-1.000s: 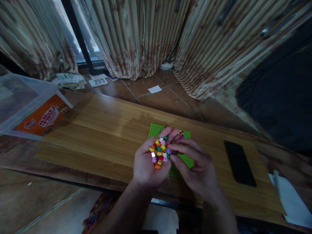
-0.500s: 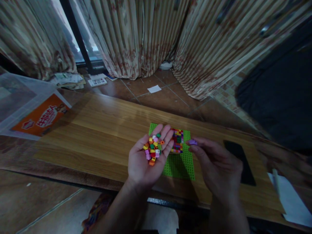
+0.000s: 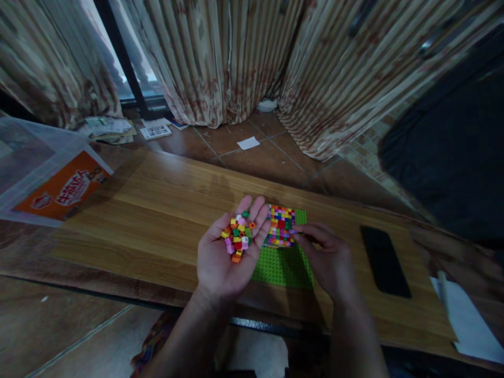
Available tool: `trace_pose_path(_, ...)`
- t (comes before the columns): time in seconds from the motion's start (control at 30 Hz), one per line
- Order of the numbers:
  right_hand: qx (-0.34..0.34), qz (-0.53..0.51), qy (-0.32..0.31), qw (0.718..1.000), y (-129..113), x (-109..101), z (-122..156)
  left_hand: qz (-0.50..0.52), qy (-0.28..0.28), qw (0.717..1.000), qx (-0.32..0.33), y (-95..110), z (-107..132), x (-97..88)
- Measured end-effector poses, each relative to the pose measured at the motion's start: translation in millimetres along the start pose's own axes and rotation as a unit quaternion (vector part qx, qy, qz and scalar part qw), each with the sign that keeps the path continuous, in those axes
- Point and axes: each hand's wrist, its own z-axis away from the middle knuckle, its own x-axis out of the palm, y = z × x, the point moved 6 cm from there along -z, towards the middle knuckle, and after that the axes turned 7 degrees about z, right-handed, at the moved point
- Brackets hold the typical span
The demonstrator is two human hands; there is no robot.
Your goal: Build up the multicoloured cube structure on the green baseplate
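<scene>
My left hand [image 3: 222, 257] lies palm up over the wooden table [image 3: 157, 210], cupping several small coloured bricks [image 3: 237, 234]. Beside it a green baseplate [image 3: 281, 265] rests on the table, its far part covered by a patch of multicoloured bricks [image 3: 281, 226]. My right hand [image 3: 325, 257] reaches to the right edge of that patch, fingertips pinched together on a small purple brick that is barely visible at the patch's edge.
A black phone [image 3: 385, 261] lies flat to the right of the baseplate. White paper [image 3: 468, 323] sits at the table's right end. A clear plastic box with an orange label [image 3: 59, 186] is at the left. Curtains [image 3: 236, 58] hang behind, with papers on the tiled floor.
My right hand picked a purple brick out of my left palm, swung right, then brought it down to the edge of the brick patch. My left hand drifted slightly left.
</scene>
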Motion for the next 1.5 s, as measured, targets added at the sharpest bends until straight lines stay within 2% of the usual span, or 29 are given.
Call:
trace_pose_path(0.33,0.05,-0.02,-0.001,0.999,10,0,1,-0.003,-0.003,1.0,-0.002,-1,0,0.4)
trace_pose_path(0.5,0.108,-0.055,0.048,0.991,15,-3,-1,-0.004,-0.003,1.0,-0.002,-1,0,0.6)
trace_pose_path(0.6,0.163,-0.098,0.065,0.98,22,5,-1,-0.005,0.001,1.0,-0.001,-1,0,0.9)
trace_pose_path(0.7,0.193,-0.131,0.039,0.972,26,17,-1,-0.004,0.001,1.0,0.001,-1,-1,1.1)
trace_pose_path(0.8,0.194,-0.144,0.025,0.97,27,22,-1,-0.003,0.002,1.0,0.001,-1,-1,0.5)
trace_pose_path(1.13,0.166,-0.122,0.054,0.977,24,15,-2,-0.003,0.007,1.0,0.002,-1,-1,1.4)
trace_pose_path(1.5,0.161,-0.11,0.063,0.979,27,20,-1,-0.004,0.002,1.0,-0.003,-2,-1,1.2)
